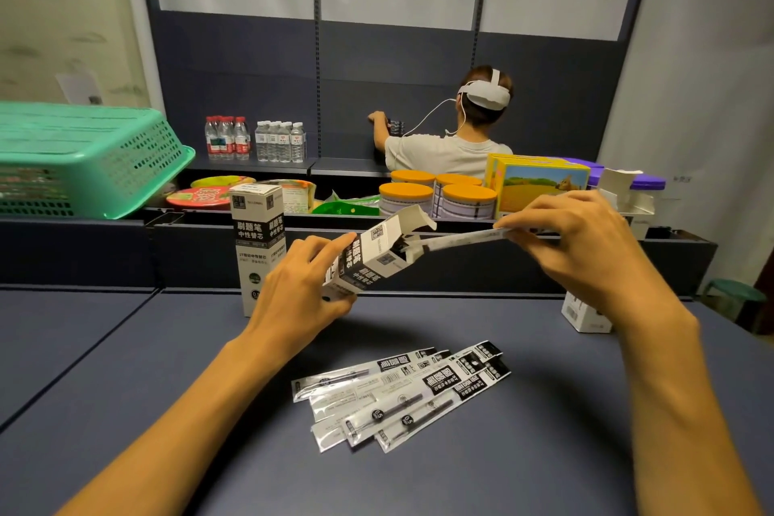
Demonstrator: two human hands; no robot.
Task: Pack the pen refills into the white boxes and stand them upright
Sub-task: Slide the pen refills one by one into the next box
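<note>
The person was in the middle of loading: the left hand [293, 289] gripped a white box [368, 260] held tilted above the table [125, 369], its top flap open toward the right, while the right hand [586, 247] pinched the far end of 1 packaged pen refill [465, 241], whose other end sat at the mouth of the box. Both sets of fingers were curled round what they held, the left round the lower body of the box, the right narrow on the refill sleeve. To my eye the next move called for sliding that sleeve straight down the length of the box without snagging the flap, then reaching for another from the loose pile of refills [402, 394] fanned out on the table in front of the person. Another white box [259, 247] stood upright behind the left hand, flaps closed, and a further box [584, 314] stood partly hidden behind the right wrist. The table was dark blue-grey and matte. Beyond it sat a green basket [92, 163], orange-lidded tins [439, 197] and a yellow carton [540, 184], and a second person [452, 147] wearing a headset faced dark shelving that held water bottles [255, 138].
</note>
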